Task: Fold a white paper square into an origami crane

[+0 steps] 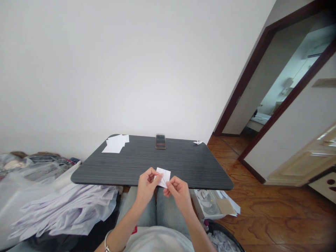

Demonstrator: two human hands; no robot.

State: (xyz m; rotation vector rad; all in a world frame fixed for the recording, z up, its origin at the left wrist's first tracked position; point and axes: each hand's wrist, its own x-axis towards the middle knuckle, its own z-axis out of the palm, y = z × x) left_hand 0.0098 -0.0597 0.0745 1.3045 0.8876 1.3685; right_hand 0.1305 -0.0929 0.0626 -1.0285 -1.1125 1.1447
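A small folded piece of white paper [163, 175] is held between both hands, just over the front edge of the dark table [147, 159]. My left hand [148, 182] pinches its left side with thumb and fingers. At the lower right corner, my right hand [177, 189] grips the paper between thumb and fingertips. Creases run across the paper's face. A stack of white paper sheets [114, 144] lies at the table's back left. Near the back right corner sits a small folded white paper piece [197, 142].
A phone on a clear stand [160, 141] is at the table's back edge. White cloth [68, 210] is piled at the left. On the floor to the right are a box of items [210, 206] and a bin with crumpled paper [223, 241]. A doorway opens at right.
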